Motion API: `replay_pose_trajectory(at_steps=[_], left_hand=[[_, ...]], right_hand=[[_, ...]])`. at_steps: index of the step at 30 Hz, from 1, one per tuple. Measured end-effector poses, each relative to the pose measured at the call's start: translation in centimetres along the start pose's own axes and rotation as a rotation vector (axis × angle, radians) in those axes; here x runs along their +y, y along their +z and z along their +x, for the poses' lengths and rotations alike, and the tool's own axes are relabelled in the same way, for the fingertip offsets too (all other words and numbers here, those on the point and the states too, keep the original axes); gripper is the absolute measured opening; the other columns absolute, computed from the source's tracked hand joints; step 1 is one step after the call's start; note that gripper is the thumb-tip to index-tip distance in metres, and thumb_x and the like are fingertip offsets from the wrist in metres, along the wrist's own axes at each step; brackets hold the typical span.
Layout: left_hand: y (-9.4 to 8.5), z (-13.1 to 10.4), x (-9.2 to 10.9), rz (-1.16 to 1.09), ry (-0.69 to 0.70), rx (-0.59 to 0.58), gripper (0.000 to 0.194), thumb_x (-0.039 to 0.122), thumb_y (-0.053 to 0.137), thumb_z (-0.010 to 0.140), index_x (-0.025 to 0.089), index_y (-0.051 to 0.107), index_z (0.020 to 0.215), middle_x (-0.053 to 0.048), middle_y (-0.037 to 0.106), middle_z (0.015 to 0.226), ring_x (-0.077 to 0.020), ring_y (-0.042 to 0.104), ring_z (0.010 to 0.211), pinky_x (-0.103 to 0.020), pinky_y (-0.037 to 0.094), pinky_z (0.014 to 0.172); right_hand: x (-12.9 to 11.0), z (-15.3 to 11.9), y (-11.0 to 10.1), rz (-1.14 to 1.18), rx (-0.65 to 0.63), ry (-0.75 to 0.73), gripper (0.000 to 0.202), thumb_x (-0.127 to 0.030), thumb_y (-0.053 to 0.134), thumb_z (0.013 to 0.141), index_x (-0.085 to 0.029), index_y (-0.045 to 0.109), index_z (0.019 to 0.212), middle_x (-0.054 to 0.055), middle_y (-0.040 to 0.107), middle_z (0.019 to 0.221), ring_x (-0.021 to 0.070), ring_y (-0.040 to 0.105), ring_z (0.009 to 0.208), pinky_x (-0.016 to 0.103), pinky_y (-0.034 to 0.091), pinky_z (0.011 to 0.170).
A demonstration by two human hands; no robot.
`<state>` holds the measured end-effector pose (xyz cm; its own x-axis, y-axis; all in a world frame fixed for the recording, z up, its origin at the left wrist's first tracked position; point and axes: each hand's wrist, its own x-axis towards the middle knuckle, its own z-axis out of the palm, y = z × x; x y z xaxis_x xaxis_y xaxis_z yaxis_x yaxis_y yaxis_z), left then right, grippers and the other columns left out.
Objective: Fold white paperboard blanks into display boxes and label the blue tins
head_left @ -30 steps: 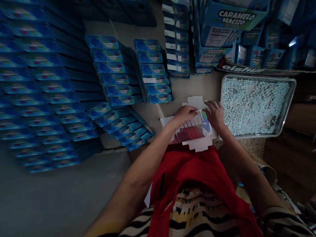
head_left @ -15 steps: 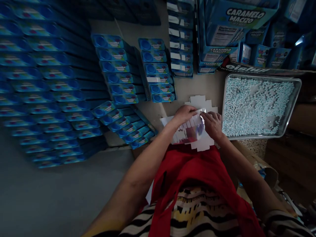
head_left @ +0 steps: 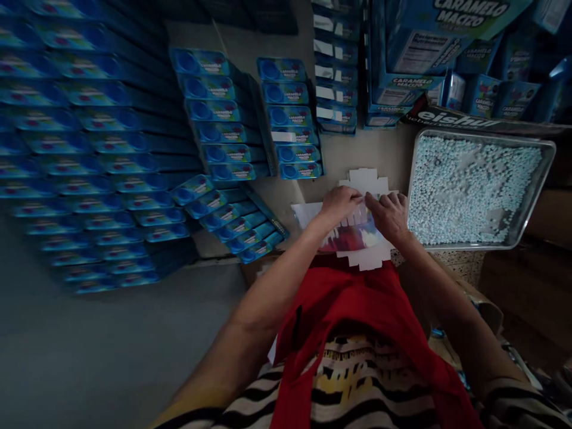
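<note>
Closely pinched: a glossy sheet (head_left: 355, 236)

The left hand (head_left: 339, 204) and right hand (head_left: 389, 215) narrowly grip the glossy sheet's upper edge, over notched white paper (head_left: 369, 260) on the counter (head_left: 384, 156), beside a rectangular metal tray (head_left: 531, 199) of grainy, pale-blue pellets (head_left: 447, 202).

Two bare hands (head_left: 388, 215), one rectangular silver metal tray (head_left: 547, 170), six printed blue boxes (head_left: 289, 116) in the column nearest them (pale-blue pellets (head_left: 447, 190) defy counting).

Dim workroom: pale counter (head_left: 393, 149), plain grey floor (head_left: 134, 345).
On my remote feed, the counter runs across the middle under weak light; the floor fills the lower left, a speckled surface (head_left: 465, 266) shows at right, and brown boxy shapes (head_left: 522, 292) sink into shadow.
</note>
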<state>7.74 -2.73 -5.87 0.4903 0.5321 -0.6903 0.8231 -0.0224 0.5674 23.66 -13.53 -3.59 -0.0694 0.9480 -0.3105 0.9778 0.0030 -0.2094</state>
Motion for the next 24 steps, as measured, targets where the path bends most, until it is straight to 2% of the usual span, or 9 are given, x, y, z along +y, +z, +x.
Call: replay_pose_trajectory(at_steps=[5,10,14,20,24], left_hand=[[-0.1,-0.5,0.8,0.019,-0.078,-0.008,0.032,0.035,0.059,0.097,0.025,0.085,0.114,-0.008,0.082,0.118,-0.0280,0.073,0.114,-0.035,0.052,0.092],[-0.1,-1.0,1.3,-0.001,-0.032,0.006,0.030,0.035,0.061,0.095,0.027,0.086,0.110,-0.007,0.083,0.115,-0.0282,0.075,0.111,-0.035,0.053,0.089],[-0.1,-1.0,1.1,-0.006,-0.030,0.028,0.030,0.032,0.061,0.093,0.026,0.086,0.107,-0.008,0.084,0.112,-0.0290,0.075,0.110,-0.036,0.053,0.090],[-0.2,-0.3,0.9,-0.075,-0.121,0.022,0.025,0.030,0.065,0.089,0.027,0.087,0.099,-0.007,0.084,0.105,-0.0284,0.076,0.105,-0.037,0.055,0.088],[-0.3,-0.1,0.8,-0.060,-0.077,0.041,0.026,0.030,0.064,0.088,0.027,0.087,0.099,-0.007,0.084,0.104,-0.0293,0.076,0.105,-0.037,0.055,0.088]], right_hand=[[-0.5,-1.0,-0.6,-0.031,0.003,0.012,0.040,-0.038,0.046,0.110,-0.029,0.071,0.140,0.010,0.072,0.099,0.0292,0.051,0.104,0.048,0.028,0.097],[-0.3,-1.0,-0.8,-0.011,0.038,0.035,0.043,-0.033,0.045,0.110,-0.026,0.066,0.146,0.009,0.073,0.098,0.0275,0.053,0.100,0.046,0.029,0.097],[-0.1,-0.5,-0.3,-0.013,0.061,0.036,0.044,-0.037,0.043,0.111,-0.025,0.065,0.147,0.009,0.073,0.097,0.0276,0.054,0.099,0.047,0.029,0.096],[-0.1,-1.0,0.5,-0.025,0.041,-0.023,0.042,-0.031,0.049,0.108,-0.027,0.067,0.145,0.008,0.072,0.093,0.0266,0.054,0.094,0.047,0.029,0.096],[-0.2,-1.0,0.2,0.045,0.091,0.045,0.032,-0.034,0.052,0.106,-0.027,0.076,0.127,0.006,0.070,0.088,0.0254,0.054,0.093,0.045,0.029,0.095]])
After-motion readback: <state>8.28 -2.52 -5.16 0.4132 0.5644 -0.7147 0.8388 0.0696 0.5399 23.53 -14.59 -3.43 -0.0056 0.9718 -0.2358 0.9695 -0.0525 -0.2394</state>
